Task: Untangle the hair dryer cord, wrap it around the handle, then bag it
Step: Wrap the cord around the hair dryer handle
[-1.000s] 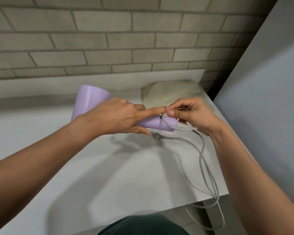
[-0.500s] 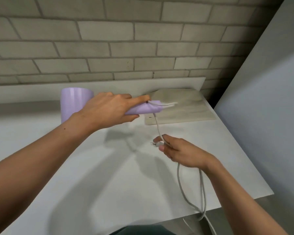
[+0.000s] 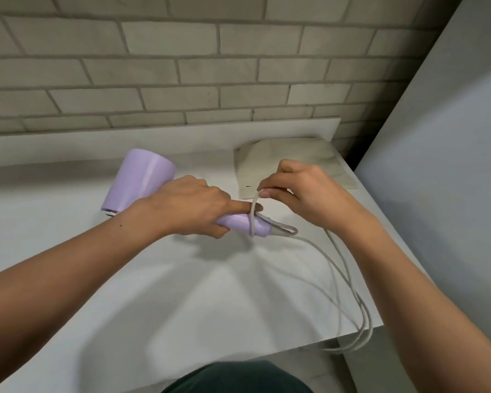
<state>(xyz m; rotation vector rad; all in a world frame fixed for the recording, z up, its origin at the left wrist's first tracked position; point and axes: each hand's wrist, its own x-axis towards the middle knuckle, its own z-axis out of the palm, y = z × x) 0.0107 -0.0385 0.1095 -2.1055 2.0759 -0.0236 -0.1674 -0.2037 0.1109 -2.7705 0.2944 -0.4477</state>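
Observation:
My left hand (image 3: 193, 205) grips the handle of a lilac hair dryer (image 3: 138, 182), held just above the white table with its barrel pointing up and left. The index finger lies stretched along the handle. A grey cord (image 3: 343, 276) leaves the handle's end, loops once round the handle and rises to my right hand (image 3: 301, 191), which pinches it just above the handle. The remaining cord trails across the table and hangs in loops over the right front edge. A flat beige cloth bag (image 3: 292, 163) lies at the back right, behind my right hand.
The white table (image 3: 182, 302) stands against a grey brick wall (image 3: 210, 66), with a low white ledge along the back. A pale grey panel (image 3: 437, 171) rises close to the table's right side. The plug is not visible.
My right hand has risen from low over the table back up to the handle, bringing the cord over it in a loop. The dryer has tilted and dropped slightly.

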